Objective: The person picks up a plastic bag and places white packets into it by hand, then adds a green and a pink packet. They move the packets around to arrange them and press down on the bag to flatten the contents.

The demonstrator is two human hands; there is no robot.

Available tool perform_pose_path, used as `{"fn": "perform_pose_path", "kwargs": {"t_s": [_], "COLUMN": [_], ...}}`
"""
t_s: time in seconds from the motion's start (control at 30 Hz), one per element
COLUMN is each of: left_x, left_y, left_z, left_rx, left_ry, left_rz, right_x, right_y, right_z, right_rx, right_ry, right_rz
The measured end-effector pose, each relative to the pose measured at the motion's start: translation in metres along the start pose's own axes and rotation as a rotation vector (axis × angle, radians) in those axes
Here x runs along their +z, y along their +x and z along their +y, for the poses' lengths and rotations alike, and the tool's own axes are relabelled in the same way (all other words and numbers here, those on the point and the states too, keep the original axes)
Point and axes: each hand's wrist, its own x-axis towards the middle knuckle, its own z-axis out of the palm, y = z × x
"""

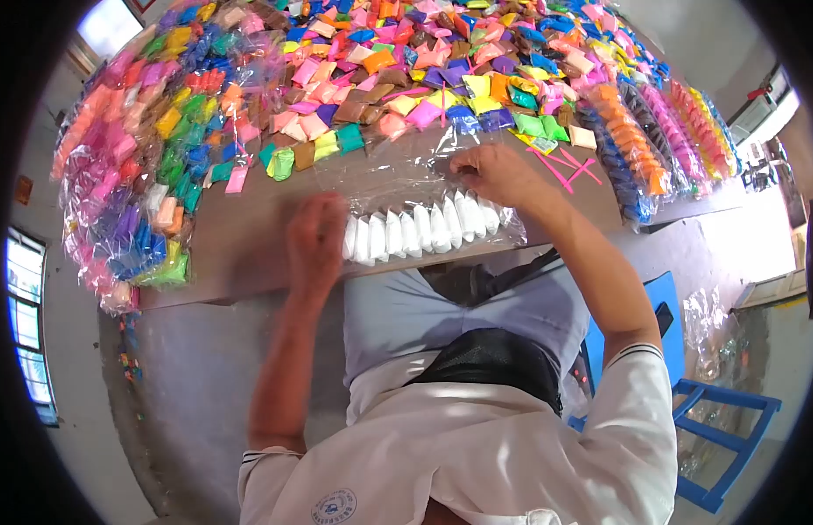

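A row of white packets (409,233) stands side by side near the table's front edge, inside a clear plastic bag (385,182) whose loose film spreads behind them. At the left end of the row is my left hand (317,232), fingers curled and smeared by motion, so I cannot tell what it grips. My right hand (491,177) is closed over the back right part of the bag, its fingertips pinched on the film just behind the packets.
Loose coloured packets (424,61) cover the back of the brown table (240,227). Filled bags stand at left (118,184) and right (630,131). Pink strips (560,168) lie right of my right hand. A blue stool frame (721,429) is on the floor at right.
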Motion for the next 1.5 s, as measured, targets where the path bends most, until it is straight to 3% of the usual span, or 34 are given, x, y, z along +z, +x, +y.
{"fn": "perform_pose_path", "kwargs": {"t_s": [0.1,0.2,0.23,0.33,0.43,0.53,0.63,0.9,1.2,1.4,1.5], "left_x": [0.039,0.062,0.063,0.066,0.062,0.061,0.059,0.052,0.058,0.072,0.068], "left_y": [-0.006,-0.001,0.001,-0.001,-0.004,-0.006,-0.004,0.005,0.016,0.009,0.009], "left_z": [0.013,0.012,0.011,0.009,0.010,0.009,0.012,0.006,0.015,0.004,0.009], "left_rx": [0.156,0.375,0.342,0.274,0.280,0.267,0.269,0.247,-0.034,0.155,0.093], "left_ry": [0.017,0.255,0.252,0.250,0.272,0.277,0.253,0.220,0.261,0.369,0.429], "left_rz": [-0.073,-0.149,-0.150,-0.162,-0.180,-0.205,-0.204,-0.262,-0.298,-0.179,-0.247], "right_x": [0.008,0.004,0.004,0.003,0.009,0.026,0.026,0.037,0.039,0.041,0.044], "right_y": [-0.003,-0.007,-0.009,-0.017,-0.038,-0.048,-0.048,-0.047,-0.048,-0.048,-0.048], "right_z": [0.004,0.003,0.003,-0.008,-0.057,-0.073,-0.068,-0.060,-0.062,-0.059,-0.058], "right_rx": [-0.044,0.005,0.037,-0.224,-0.201,-0.224,-0.143,-0.157,-0.130,-0.117,-0.120], "right_ry": [-0.005,0.054,0.095,0.002,-0.159,-0.194,-0.143,-0.226,-0.224,-0.243,-0.247], "right_rz": [0.041,0.069,0.071,0.307,0.390,0.287,0.275,0.232,0.260,0.273,0.298]}}
